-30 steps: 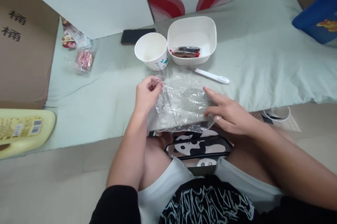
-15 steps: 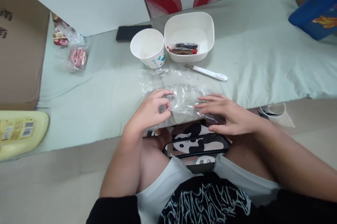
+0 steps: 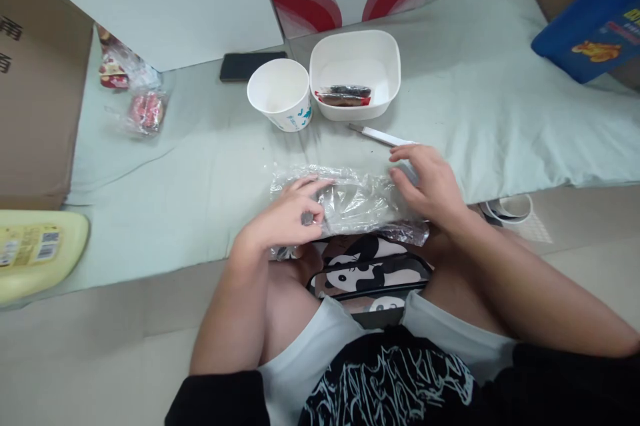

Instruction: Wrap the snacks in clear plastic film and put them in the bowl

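A crinkled clear plastic bag (image 3: 357,203) lies flat at the table's front edge, with a darker purplish part (image 3: 405,233) at its lower right. My left hand (image 3: 287,213) presses on its left end, some fingers stretched over the film, the thumb and another finger curled together on it. Over the right end, my right hand (image 3: 427,183) has its fingers apart and nothing visible between them. Just beyond those fingers is a white craft knife (image 3: 377,135), its handle end partly hidden by the hand.
Behind the bag stand a white paper cup (image 3: 283,96) and a white bowl (image 3: 355,56) holding small dark packets (image 3: 345,99). A black phone (image 3: 240,66) lies behind the cup. Wrapped snacks (image 3: 147,111) and a yellow bottle (image 3: 60,246) are at left. A panda-print case (image 3: 370,273) sits on my lap.
My right hand has lifted off the bag's lower right and moved up toward the knife. The film now lies flatter and more spread out. My left hand has stayed nearly in place.
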Available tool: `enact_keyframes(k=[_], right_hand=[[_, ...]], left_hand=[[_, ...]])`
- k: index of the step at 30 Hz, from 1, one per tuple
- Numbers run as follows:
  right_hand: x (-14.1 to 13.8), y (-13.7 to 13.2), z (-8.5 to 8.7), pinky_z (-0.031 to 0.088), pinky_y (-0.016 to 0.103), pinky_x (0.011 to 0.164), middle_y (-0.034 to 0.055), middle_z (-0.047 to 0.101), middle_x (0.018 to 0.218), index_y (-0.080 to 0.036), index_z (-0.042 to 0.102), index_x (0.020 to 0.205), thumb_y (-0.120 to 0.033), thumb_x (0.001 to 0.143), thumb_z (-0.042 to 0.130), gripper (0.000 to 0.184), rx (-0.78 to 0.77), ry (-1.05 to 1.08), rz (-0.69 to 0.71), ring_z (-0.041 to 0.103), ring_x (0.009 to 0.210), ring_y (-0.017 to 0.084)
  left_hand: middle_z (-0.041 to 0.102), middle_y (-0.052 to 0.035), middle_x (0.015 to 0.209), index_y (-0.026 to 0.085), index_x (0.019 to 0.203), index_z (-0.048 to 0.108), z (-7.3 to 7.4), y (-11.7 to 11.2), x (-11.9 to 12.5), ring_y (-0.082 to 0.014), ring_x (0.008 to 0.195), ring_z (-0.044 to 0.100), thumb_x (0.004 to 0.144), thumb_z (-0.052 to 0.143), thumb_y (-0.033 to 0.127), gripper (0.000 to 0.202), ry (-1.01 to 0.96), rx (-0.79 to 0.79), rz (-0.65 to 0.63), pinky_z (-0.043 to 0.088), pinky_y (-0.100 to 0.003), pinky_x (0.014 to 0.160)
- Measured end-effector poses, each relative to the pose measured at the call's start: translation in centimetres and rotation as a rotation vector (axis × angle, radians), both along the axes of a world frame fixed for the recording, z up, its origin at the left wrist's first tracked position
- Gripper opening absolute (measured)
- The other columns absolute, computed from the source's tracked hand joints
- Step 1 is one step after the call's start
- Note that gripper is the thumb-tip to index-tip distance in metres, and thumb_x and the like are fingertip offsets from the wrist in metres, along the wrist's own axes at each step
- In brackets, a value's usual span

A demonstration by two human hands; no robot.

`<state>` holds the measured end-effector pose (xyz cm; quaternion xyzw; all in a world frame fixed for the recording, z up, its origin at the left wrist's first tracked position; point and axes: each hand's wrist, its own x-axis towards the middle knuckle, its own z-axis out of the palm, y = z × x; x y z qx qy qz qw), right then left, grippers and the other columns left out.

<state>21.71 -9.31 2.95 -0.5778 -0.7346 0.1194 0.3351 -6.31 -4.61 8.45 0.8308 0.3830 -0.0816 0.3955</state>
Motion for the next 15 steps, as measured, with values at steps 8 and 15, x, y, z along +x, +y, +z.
enact_keyframes(k=[8, 15], right_hand=[[0.2, -0.1, -0.3, 0.05, 0.056, 0.103, 0.0087, 0.076, 0.118, -0.024, 0.073, 0.092, -0.027, 0.092, 0.059, 0.014, 0.003, -0.068, 0.014, 0.067, 0.118, 0.032], [1.6, 0.6, 0.2, 0.059, 0.049, 0.09, 0.0101, 0.071, 0.116, -0.026, 0.066, 0.119, -0.034, 0.095, 0.05, 0.03, 0.057, 0.185, -0.342, 0.069, 0.105, 0.028]], left_hand=[[0.042, 0.0005, 0.167, 0.018, 0.058, 0.056, 0.2, -0.1, -0.1, -0.0373, 0.16, 0.022, 0.07, 0.063, 0.012, 0.015, -0.04, 0.007, 0.002, 0.022, -0.06, 0.129], [0.039, 0.001, 0.169, 0.019, 0.063, 0.053, 1.4, 0.4, -1.5, -0.0304, 0.153, 0.039, 0.073, 0.054, 0.014, 0.012, -0.234, -0.168, -0.082, 0.035, -0.051, 0.124]])
